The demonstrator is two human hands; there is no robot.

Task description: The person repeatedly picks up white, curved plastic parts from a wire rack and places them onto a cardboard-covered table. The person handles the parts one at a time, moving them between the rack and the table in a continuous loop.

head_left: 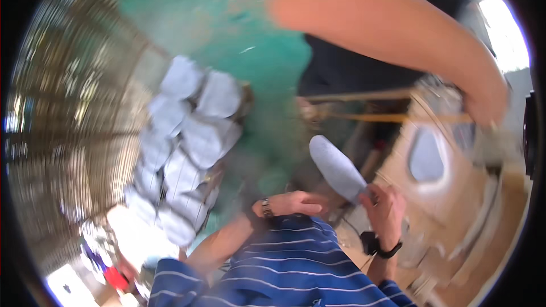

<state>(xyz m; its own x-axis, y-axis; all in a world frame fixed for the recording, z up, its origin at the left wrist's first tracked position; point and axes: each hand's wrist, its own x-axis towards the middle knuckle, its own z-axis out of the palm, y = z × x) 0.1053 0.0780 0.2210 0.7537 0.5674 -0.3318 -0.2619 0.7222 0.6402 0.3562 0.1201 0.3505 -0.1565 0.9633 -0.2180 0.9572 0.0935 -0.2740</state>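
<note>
My right hand (384, 210) grips the near end of a long grey insole (338, 168) with thumb and fingers. The insole's rounded far end points up and to the left, clear of the bench. My left hand (298, 203) is in front of my body, left of the insole and apart from it. Its fingers stretch out to the right, somewhat blurred, with nothing visible in them. To the right, a grey insole-shaped piece with a pale border (427, 154) lies on the wooden bench (449, 216).
Several stacks of grey rounded pieces (193, 136) stand at the left on the green floor (267, 74). Another person's bare arm (387, 20) reaches across the top right above the bench. Slatted, motion-blurred shelving (68, 108) lines the far left.
</note>
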